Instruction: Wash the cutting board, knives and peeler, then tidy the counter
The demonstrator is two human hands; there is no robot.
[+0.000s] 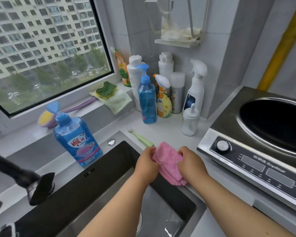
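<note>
1. Cloth, pink microfibre (167, 161): you are holding it bunched at the right rim of the sink (96, 190), partly on the counter (164, 129) and partly over the basin edge.
2. Left hand (146, 162): you are pinching the cloth's left edge, thumb and fingers curled onto the fabric.
3. Right hand (190, 162): you are gripping the cloth's right side, fingers folded over it; the fingertips are hidden behind the fabric.
4. Step in hand, as a judgement: you are working on the tidy-the-counter part, gathering or folding the cloth for a wipe.
5. Cutting board, knives, peeler: none are showing anywhere in view, so you cannot tell from here where they are or whether they are washed.
6. Items sitting on the counter: green toothbrush (141, 138) just beyond your left hand; large blue dish-soap bottle (77, 139) at the sink's back rim; pump bottle (147, 98) among spray bottles in the corner; small white jar (190, 121); induction cooker (256, 151) just to your right.
7. Next move, as a judgement: you are needing a flat, firm pad of cloth and a clear path, so the toothbrush will want lifting aside first.
</note>
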